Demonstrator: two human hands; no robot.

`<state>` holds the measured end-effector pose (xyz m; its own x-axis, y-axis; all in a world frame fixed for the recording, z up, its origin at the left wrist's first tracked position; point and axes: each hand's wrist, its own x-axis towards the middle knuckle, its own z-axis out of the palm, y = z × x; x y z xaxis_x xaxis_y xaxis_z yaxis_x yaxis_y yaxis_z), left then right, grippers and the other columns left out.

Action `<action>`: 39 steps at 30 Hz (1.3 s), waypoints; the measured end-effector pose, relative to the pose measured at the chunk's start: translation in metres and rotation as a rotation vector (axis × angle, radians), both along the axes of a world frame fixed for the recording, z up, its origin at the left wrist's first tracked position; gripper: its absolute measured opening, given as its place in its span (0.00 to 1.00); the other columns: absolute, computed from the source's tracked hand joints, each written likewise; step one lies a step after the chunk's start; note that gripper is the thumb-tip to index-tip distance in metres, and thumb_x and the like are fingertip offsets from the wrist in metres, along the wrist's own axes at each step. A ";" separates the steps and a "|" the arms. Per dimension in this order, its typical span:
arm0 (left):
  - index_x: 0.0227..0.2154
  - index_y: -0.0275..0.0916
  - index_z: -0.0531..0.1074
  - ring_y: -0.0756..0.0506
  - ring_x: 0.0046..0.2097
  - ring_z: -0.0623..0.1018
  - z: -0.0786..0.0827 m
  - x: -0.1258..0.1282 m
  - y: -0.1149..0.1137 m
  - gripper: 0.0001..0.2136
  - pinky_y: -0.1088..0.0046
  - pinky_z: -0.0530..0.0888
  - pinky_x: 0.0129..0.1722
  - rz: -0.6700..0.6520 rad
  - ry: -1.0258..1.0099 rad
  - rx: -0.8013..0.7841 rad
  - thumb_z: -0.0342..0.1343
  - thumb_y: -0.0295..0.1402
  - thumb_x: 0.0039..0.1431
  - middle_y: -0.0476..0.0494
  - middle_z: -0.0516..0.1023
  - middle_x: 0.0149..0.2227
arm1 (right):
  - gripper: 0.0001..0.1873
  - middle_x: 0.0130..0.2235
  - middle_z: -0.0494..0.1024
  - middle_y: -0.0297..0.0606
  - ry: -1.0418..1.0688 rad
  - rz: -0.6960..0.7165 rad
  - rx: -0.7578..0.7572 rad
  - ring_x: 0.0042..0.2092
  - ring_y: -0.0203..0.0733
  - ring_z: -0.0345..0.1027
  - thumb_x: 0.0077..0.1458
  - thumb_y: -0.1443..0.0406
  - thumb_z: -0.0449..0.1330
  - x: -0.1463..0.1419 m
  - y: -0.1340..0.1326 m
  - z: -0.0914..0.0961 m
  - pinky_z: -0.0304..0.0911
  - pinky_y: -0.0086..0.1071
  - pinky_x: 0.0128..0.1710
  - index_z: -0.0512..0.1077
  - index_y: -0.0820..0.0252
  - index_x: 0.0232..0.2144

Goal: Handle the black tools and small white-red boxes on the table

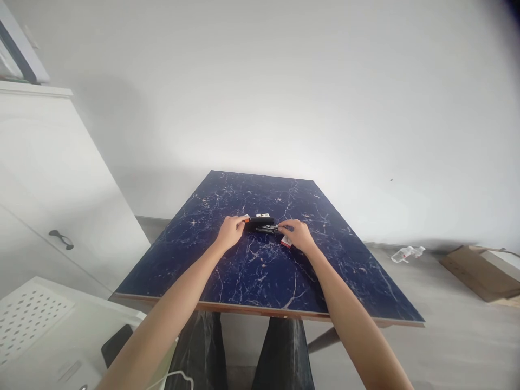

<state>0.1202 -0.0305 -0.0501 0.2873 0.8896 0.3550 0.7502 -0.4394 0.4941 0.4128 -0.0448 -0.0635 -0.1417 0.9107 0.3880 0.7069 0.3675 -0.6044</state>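
Near the middle of the dark blue marble-patterned table [252, 271], both hands meet over a small black stapler [261, 221] that lies lengthwise from left to right. The left hand [231, 232] is curled around its left end, fingers closed on it beside an orange tip [246, 220]. The right hand [299, 235] is half closed, its fingertips pinching a thin shiny metal part [268, 229] that sticks out just in front of the black body; whether this is the stapler's opened rail or a separate strip is too small to tell. A small red and white box [286, 242] lies on the table, touching the underside of the right hand, and another small white and red piece [262, 215] shows just behind the stapler. The stapler looks light, stiff and hard-shelled, with smooth plastic that could slide on the glossy tabletop, so it is best steadied at the ends of the body. The metal part looks thin and springy, safest gripped by its edges. A white cabinet [49, 179] stands at the left.
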 end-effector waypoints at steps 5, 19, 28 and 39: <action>0.56 0.45 0.75 0.39 0.48 0.72 -0.002 0.000 0.002 0.18 0.61 0.71 0.50 -0.001 -0.006 0.015 0.46 0.29 0.69 0.45 0.79 0.48 | 0.10 0.40 0.82 0.34 0.051 0.040 -0.072 0.40 0.43 0.74 0.57 0.59 0.60 -0.003 0.006 -0.009 0.66 0.34 0.44 0.81 0.51 0.36; 0.57 0.46 0.73 0.38 0.50 0.72 -0.003 0.000 0.003 0.18 0.61 0.72 0.50 -0.003 -0.002 -0.004 0.46 0.30 0.70 0.44 0.79 0.49 | 0.09 0.42 0.82 0.35 -0.089 0.083 0.049 0.45 0.45 0.73 0.58 0.62 0.61 -0.005 0.003 -0.009 0.65 0.37 0.51 0.81 0.51 0.38; 0.57 0.46 0.73 0.38 0.52 0.72 -0.001 0.000 0.002 0.18 0.61 0.72 0.50 -0.001 -0.002 -0.015 0.46 0.31 0.70 0.44 0.78 0.49 | 0.09 0.42 0.82 0.35 0.025 0.051 0.084 0.45 0.44 0.75 0.58 0.61 0.61 -0.006 -0.004 -0.002 0.66 0.36 0.49 0.80 0.52 0.39; 0.55 0.46 0.74 0.39 0.49 0.73 -0.006 0.001 0.004 0.17 0.62 0.72 0.50 -0.001 0.002 0.023 0.47 0.28 0.69 0.44 0.79 0.48 | 0.10 0.41 0.82 0.32 0.148 -0.005 -0.126 0.41 0.43 0.76 0.54 0.58 0.63 -0.002 0.009 -0.020 0.68 0.36 0.47 0.81 0.49 0.38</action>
<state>0.1207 -0.0262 -0.0556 0.2892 0.8809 0.3746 0.7507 -0.4515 0.4823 0.4113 -0.0360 -0.0835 -0.0874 0.9540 0.2867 0.6084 0.2790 -0.7430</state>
